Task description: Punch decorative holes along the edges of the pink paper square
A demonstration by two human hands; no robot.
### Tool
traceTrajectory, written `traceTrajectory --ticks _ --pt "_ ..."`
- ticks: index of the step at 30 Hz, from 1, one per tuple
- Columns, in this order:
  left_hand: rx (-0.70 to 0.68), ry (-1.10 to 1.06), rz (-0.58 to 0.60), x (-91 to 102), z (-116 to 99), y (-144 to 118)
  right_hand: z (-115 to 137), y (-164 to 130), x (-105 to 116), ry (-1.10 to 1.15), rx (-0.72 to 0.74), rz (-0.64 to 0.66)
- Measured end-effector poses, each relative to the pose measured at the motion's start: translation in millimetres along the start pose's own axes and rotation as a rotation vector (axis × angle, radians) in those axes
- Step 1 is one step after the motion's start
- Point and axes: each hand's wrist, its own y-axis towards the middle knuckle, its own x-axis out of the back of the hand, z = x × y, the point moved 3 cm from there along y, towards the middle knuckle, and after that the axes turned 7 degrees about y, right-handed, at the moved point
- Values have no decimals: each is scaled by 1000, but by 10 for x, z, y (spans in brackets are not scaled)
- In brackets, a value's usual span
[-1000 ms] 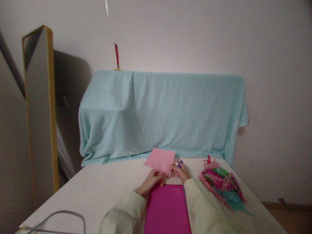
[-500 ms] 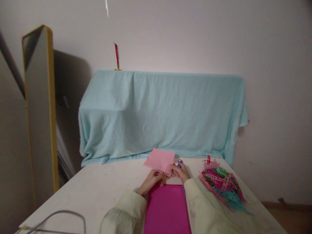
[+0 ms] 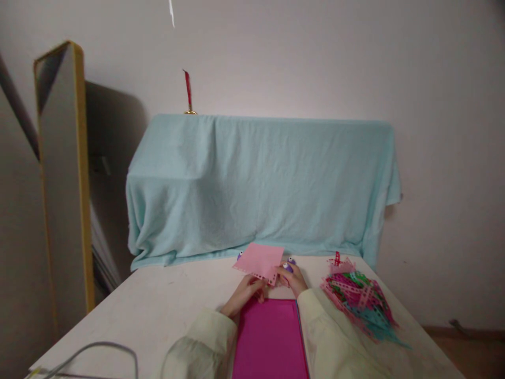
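1. Head view: our left hand pinches the near edge of the pink sheet; our right hand is closed on the purple punch at the sheet's right corner.
2. Magenta stack lies between our sleeves.
3. Punched strips crowd the table's right edge — its left side lies open.

1. A plain pale wall fills the background under dim, even light.
2. A light blue cloth drapes over bulky furniture.
3. A tall yellow-framed panel leans at left.
4. A strip of brown floor shows at right.
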Motion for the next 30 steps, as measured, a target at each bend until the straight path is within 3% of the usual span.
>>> traceTrajectory --ticks 30 --pt "-48 4 50 4 24 1 -52 25 13 10 -11 42"
